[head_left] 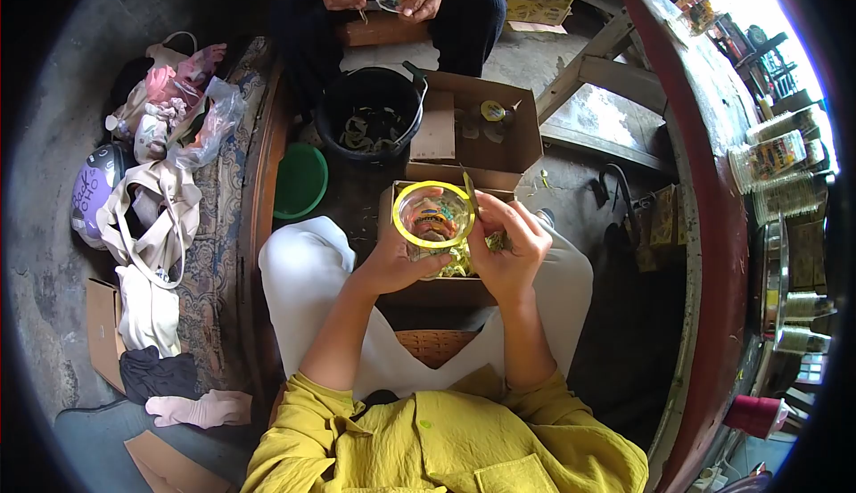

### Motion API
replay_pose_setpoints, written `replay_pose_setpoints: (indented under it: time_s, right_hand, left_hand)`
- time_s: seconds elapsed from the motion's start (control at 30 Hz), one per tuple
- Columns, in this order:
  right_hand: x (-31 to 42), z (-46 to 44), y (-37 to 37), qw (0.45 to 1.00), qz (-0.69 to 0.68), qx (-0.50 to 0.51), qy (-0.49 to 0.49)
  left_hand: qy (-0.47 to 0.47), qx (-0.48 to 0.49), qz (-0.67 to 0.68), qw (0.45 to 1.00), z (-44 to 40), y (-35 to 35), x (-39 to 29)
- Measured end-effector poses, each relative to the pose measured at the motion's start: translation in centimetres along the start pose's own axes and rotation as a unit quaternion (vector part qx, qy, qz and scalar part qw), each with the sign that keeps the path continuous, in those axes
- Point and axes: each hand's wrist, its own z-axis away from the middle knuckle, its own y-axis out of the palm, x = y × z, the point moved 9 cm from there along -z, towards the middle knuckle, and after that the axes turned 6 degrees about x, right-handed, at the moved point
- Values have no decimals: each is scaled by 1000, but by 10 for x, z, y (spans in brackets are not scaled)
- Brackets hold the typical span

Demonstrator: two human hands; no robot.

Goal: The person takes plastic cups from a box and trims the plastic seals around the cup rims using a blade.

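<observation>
Note the grips: your left hand (400, 254) is wrapped around the clear container (432, 218), just below its yellow rim; your right hand (514, 242) pinches a thin strip (471, 195) against the rim's right edge. Whether that strip is a blade or loose trim cannot be told. The container is held mouth-up above the open cardboard box (448, 293). Caution — if the strip has an edge, excess pressure could make it skid off the rim toward your fingers. Squeezing hard with the left hand could buckle the wall, if it is thin plastic. A slack grip could let the container twist or drop onto the yellow scraps (457, 264) — keep it steady.
</observation>
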Motion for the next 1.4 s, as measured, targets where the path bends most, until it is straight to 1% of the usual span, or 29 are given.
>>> replay_pose_setpoints:
  time_s: [0.13, 0.23, 0.3, 0.33, 0.43, 0.47, 0.57, 0.67, 0.77, 0.9, 1.0, 1.1, 1.23, 1.3, 1.4]
  right_hand:
    - [-4, -3, 1, 999, -28, 30, 5]
    - [-10, -3, 2, 997, -58, 44, 30]
    - [-16, -3, 3, 993, -97, 53, 53]
    - [-16, -3, 2, 993, -91, 45, 52]
    - [-11, -3, 1, 996, -72, 27, 46]
    - [-10, -3, 1, 997, -64, 25, 41]
    - [-8, -2, 1, 999, -44, 17, 21]
    - [-5, 0, -1, 1000, -25, 1, 6]
    - [0, 3, 2, 1000, -2, -8, -4]
    - [6, 6, 10, 1000, 14, 0, -17]
    - [9, 7, 11, 999, 31, -6, -33]
    - [9, 8, 10, 998, 44, -11, -39]
    - [9, 6, 6, 999, 43, -11, -30]
    - [6, 5, 5, 1000, 17, -13, -17]
    - [2, 2, 4, 1000, -20, -3, -6]
  left_hand:
    - [-59, 34, 40, 997, 3, 6, 7]
    - [-61, 21, 58, 996, 4, 6, 11]
    - [-60, 32, 94, 993, 4, 6, 11]
    - [-59, 37, 112, 991, 4, 7, 11]
    - [-14, 3, 32, 999, 1, -6, 18]
    - [5, 5, 84, 996, 2, -5, 20]
    - [26, -10, 56, 998, 2, -8, 16]
    - [24, -61, -5, 998, 3, -19, 21]
    - [30, -76, 26, 996, -1, -13, 3]
    - [101, -74, 1, 992, 1, -9, -6]
    - [89, -76, -23, 993, -2, -6, -9]
    - [85, -71, -20, 994, -2, -8, -5]
    - [81, -41, -51, 995, -2, -3, -5]
    - [72, -28, -69, 995, -2, -2, -6]
    - [62, -20, -39, 997, -1, -3, -3]
